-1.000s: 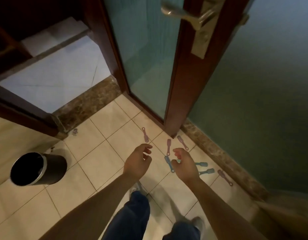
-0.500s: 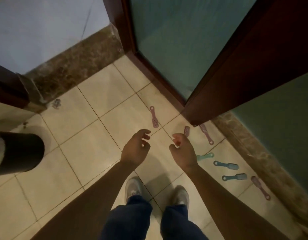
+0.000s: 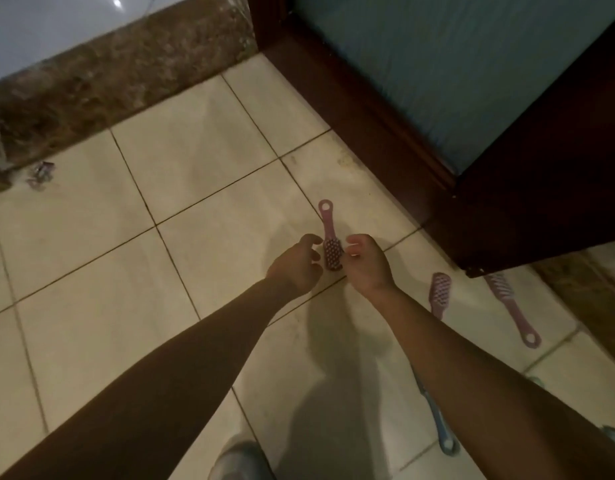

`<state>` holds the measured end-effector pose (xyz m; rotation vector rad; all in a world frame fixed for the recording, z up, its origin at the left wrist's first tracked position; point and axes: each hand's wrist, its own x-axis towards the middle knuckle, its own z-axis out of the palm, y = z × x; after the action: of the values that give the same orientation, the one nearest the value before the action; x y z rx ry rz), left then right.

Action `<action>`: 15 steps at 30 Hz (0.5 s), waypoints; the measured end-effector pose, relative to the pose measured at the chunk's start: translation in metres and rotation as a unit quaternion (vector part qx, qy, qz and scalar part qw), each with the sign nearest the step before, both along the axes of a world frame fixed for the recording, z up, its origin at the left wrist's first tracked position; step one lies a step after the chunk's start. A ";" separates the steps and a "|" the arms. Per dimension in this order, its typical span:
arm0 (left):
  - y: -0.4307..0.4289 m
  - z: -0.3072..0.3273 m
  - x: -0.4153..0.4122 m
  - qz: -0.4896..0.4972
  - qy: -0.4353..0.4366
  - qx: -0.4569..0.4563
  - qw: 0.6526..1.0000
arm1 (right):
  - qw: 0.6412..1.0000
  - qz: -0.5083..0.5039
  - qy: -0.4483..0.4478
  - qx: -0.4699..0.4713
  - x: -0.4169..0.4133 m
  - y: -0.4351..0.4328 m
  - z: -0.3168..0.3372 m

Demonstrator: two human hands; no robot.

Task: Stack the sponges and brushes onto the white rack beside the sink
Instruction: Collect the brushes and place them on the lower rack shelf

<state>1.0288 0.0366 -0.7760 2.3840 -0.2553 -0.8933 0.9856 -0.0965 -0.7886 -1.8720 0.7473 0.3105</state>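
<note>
A pink brush [image 3: 330, 242] lies on the beige floor tiles, handle pointing away from me. My left hand [image 3: 297, 263] hovers just left of its bristle head with fingers curled and apart. Just right of the same head is my right hand [image 3: 366, 263], fingers loosely bent and holding nothing. A second pink brush [image 3: 439, 292] lies to the right, partly behind my right forearm. A third pink brush [image 3: 512, 308] lies further right by the door corner. A blue brush [image 3: 439, 427] shows under my right forearm. No rack or sponges are in view.
A dark wooden door [image 3: 527, 188] with a frosted glass panel stands open at the upper right. A brown stone threshold [image 3: 102, 81] crosses the upper left, with a small metal clip [image 3: 39, 173] below it. My shoe [image 3: 237, 460] shows at the bottom.
The view has dropped closer to the floor. Both hands have moved forward and down to either side of the farthest pink brush. The black bin has left the view.
</note>
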 end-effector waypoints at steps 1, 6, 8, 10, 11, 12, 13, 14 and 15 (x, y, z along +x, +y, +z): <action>-0.003 -0.011 0.002 0.010 0.007 -0.010 1.000 | 1.000 -0.005 0.004 0.001 0.004 0.000 -0.011; -0.009 -0.043 0.007 0.102 0.008 -0.077 0.992 | 0.999 -0.045 -0.010 0.005 0.010 0.000 -0.041; -0.009 -0.048 0.007 0.130 0.002 -0.082 0.988 | 0.997 -0.075 -0.026 0.013 0.011 0.001 -0.045; -0.010 -0.051 0.005 0.156 0.015 -0.088 0.984 | 0.993 -0.103 -0.028 0.042 0.012 0.004 -0.048; -0.010 -0.051 0.003 0.170 0.031 -0.097 0.980 | 0.992 -0.110 -0.025 0.057 0.013 0.005 -0.049; -0.010 -0.050 0.000 0.182 0.050 -0.109 0.976 | 0.991 -0.113 -0.020 0.070 0.013 0.006 -0.050; -0.010 -0.049 -0.003 0.191 0.069 -0.121 0.972 | 0.990 -0.114 -0.014 0.082 0.012 0.007 -0.050; -0.010 -0.048 -0.006 0.196 0.087 -0.130 0.968 | 0.989 -0.114 -0.009 0.089 0.012 0.007 -0.049; -0.009 -0.046 -0.009 0.196 0.101 -0.133 0.966 | 0.989 -0.113 -0.005 0.092 0.011 0.007 -0.047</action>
<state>1.0202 0.0280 -0.8220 1.9812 0.1633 -0.8425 0.9962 -0.0896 -0.8361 -1.5986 0.8841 0.2173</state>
